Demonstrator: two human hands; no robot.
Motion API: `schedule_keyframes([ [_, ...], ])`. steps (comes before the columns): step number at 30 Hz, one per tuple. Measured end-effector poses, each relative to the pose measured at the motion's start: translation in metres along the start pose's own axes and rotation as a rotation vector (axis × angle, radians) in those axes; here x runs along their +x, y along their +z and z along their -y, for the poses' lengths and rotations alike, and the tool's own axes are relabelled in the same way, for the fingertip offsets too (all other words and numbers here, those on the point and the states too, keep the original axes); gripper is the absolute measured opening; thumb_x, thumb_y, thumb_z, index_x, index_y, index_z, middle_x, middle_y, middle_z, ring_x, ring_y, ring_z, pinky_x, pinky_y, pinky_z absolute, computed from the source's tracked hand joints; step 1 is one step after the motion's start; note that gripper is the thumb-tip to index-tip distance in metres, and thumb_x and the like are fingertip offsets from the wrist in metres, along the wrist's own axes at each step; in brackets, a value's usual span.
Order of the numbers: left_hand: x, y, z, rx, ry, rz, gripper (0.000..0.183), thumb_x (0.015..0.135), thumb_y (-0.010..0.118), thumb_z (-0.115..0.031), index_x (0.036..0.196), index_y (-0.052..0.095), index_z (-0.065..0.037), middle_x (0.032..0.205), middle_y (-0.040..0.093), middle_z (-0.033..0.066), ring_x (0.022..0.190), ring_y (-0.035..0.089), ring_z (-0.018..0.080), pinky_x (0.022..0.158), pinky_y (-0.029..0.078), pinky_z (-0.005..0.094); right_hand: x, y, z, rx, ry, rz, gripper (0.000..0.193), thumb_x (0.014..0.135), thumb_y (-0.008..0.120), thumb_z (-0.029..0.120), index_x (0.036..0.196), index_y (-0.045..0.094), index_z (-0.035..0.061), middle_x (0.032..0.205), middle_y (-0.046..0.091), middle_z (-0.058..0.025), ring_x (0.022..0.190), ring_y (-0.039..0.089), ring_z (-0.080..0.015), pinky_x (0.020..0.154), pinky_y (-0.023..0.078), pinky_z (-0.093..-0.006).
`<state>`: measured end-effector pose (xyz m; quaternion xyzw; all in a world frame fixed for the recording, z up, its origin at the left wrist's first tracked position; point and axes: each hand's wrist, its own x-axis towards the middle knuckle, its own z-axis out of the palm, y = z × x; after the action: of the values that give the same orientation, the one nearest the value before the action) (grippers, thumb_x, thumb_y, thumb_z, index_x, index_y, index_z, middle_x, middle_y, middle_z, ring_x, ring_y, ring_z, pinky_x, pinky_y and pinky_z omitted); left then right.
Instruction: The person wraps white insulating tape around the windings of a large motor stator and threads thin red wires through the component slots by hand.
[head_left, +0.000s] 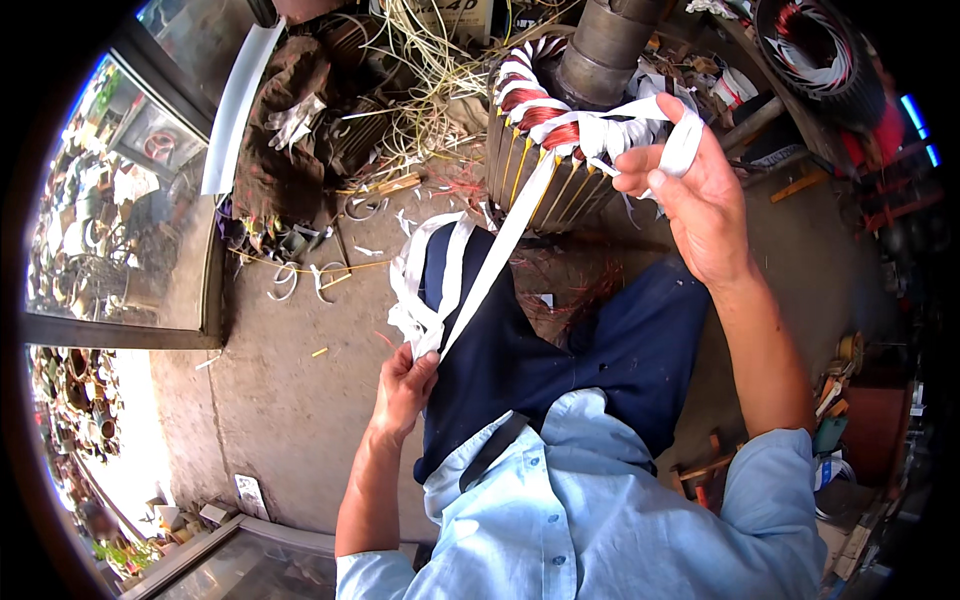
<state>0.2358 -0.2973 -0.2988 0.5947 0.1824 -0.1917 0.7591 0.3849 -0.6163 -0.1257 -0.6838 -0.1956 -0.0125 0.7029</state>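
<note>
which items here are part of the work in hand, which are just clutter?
In use:
- left hand, gripping white tape
- right hand, pulling the tape's end
- motor stator with red winding

Lying about:
- wire tangle
- tape scraps on the floor
- second winding

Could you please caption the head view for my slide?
Left hand pulls white tape taut; right hand loops it around a motor stator's windings.

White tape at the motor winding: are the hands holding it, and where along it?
Both hold the white tape. The left hand grips its lower stretch beside the loose bunch; the right hand pinches a loop by the winding.
</note>
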Motion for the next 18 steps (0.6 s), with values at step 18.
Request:
schedule_keyframes([
  [18,-0.004,0.000,0.004,-0.036,-0.013,-0.019,0.018,0.095,0.064,-0.027,0.094,0.056,-0.011,0.064,0.043,-0.0074,0.051,0.033,0.0030,0.044,0.022,0.0208,-0.036,-0.010,-0.040,-0.365,0.107,-0.399,0.020,0.090,0.056,0.002,0.107,0.066,-0.0018,0.072,0.058,0.0019,0.060,0.049,-0.0030,0.053,0.041,-0.0215],
])
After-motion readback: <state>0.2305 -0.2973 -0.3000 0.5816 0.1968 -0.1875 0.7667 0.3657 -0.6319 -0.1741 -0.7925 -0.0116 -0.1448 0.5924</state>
